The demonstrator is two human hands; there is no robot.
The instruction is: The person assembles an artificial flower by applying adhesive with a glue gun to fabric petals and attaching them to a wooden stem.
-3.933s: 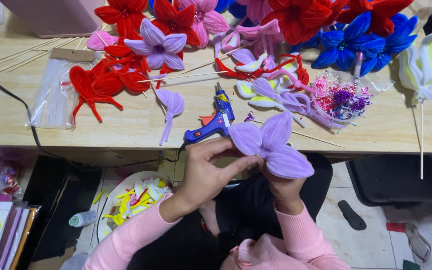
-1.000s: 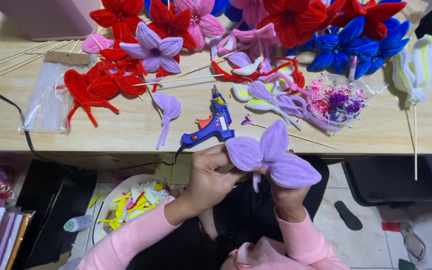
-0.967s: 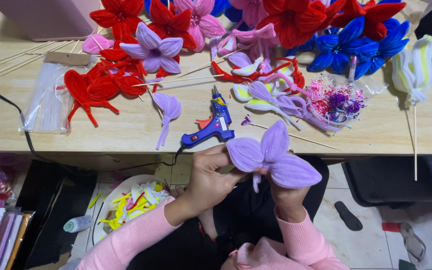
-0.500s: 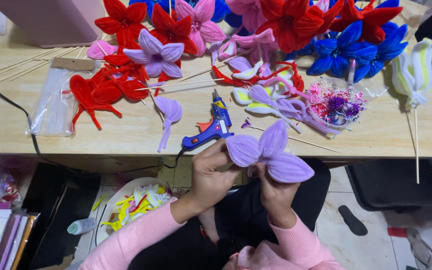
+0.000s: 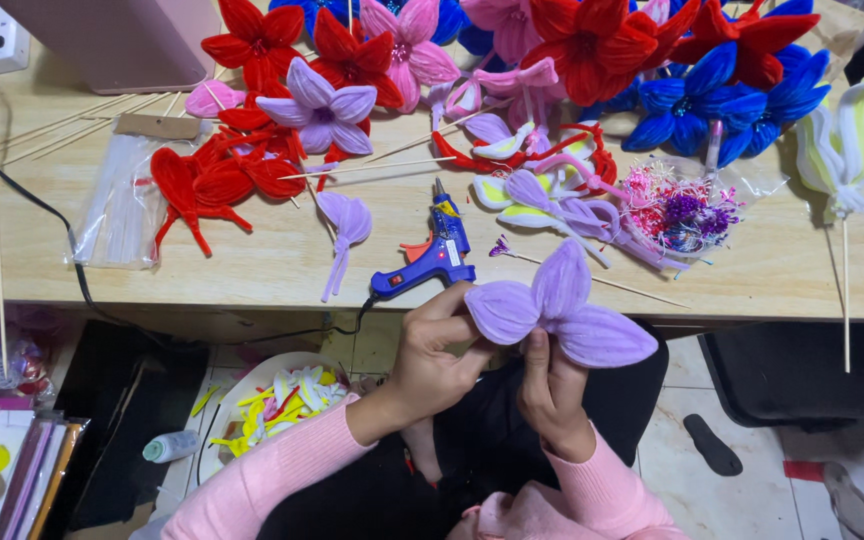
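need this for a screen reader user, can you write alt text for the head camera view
Two hands, the left hand and right hand, hold a three-petalled lilac fuzzy flower just below the edge of a wooden table. On the table lie a blue glue gun and many red, pink, purple and blue flowers.

Lilac flower (image 5: 562, 310), blue glue gun (image 5: 432, 262)

We see lilac fuzzy flower (image 5: 559, 310), three pointed petals spread like fan, soft ribbed surface, held upright in front of table edge, just below blue glue gun.
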